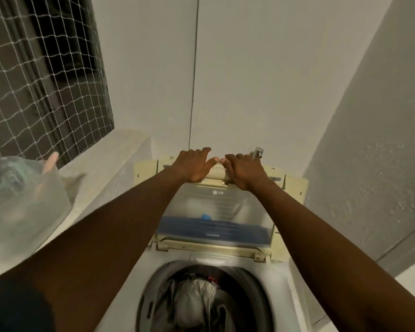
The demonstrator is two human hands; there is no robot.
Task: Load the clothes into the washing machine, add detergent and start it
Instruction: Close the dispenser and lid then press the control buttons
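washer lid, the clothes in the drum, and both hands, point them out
washer lid [216, 212]: head view, on its clear window
clothes [194, 300]: head view, on the grey bundle in the drum
left hand [194, 164]: head view, on its back
right hand [246, 171]: head view, on its back

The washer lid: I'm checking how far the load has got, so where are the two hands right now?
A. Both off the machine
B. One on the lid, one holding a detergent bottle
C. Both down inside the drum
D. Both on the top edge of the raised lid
D: the left hand and right hand both rest on the top edge of the upright lid, above the clothes in the drum.
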